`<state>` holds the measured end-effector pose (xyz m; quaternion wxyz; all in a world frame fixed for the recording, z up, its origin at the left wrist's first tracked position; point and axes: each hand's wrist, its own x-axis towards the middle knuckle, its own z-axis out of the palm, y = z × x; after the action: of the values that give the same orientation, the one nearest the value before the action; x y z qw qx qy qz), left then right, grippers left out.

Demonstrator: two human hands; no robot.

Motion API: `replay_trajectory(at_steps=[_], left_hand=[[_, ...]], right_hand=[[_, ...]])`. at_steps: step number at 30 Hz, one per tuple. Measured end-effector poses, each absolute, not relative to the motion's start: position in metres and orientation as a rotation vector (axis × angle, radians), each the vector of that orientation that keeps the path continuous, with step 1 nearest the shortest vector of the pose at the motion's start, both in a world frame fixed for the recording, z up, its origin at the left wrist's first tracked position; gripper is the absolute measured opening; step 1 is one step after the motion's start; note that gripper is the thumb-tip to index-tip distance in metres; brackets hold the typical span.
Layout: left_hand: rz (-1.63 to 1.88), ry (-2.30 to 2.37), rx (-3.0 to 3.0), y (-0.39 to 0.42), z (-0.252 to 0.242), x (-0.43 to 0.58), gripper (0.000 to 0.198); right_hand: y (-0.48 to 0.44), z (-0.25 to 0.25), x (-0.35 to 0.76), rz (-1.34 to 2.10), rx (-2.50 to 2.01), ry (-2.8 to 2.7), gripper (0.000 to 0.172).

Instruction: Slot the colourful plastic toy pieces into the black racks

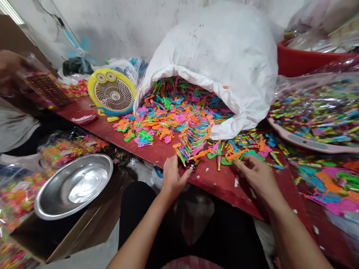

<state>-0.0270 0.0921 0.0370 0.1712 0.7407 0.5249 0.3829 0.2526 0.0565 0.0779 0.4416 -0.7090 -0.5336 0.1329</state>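
Note:
My left hand (pixel 171 176) is at the table's front edge, thumb and fingers apart. Its fingertips touch the near end of a row of stacked, flat plastic pieces (pixel 193 138) in orange, green, pink and blue. To the right, my right hand (pixel 256 175) has its fingers bent together at the end of an orange plastic piece (pixel 233 154); the exact grip is partly hidden. Around that piece lie green mesh-ended pieces (pixel 213 154), pink ones and a small striped tube (pixel 218 163). A loose heap of similar pieces (pixel 159 125) spills from a white sack (pixel 224 48).
A yellow fan (pixel 114 92) and a pink basket (pixel 84 117) stand left on the red table (pixel 221 190). A steel bowl (pixel 74 186) rests on a cardboard box (pixel 92 224). Striped tubes fill a pink tray (pixel 311 144) at right. Another person's hand (pixel 12 67) is far left.

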Motion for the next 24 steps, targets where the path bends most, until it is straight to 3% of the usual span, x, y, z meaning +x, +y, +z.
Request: replay_trajectory(at_steps=[4, 6, 8, 12, 24], left_hand=[[1.063, 1.527, 2.106, 0.1, 0.037, -0.027, 0.028], [1.04, 1.526, 2.115, 0.105, 0.038, -0.028, 0.026], [1.021, 1.512, 2.121, 0.108, 0.039, -0.03, 0.026], [1.004, 1.467, 2.125, 0.113, 0.039, -0.031, 0.029], [0.97, 1.575, 2.148, 0.11, 0.044, -0.024, 0.03]], right_hand=[[0.053, 0.087, 0.244, -0.269, -1.911, -1.389, 0.047], [0.052, 0.088, 0.222, -0.217, -1.764, -1.451, 0.037], [0.053, 0.085, 0.194, 0.063, -1.569, -1.555, 0.025], [0.064, 0.073, 0.149, 0.342, -1.458, -1.599, 0.018], [0.075, 0.058, 0.122, -0.057, -1.65, -1.629, 0.02]])
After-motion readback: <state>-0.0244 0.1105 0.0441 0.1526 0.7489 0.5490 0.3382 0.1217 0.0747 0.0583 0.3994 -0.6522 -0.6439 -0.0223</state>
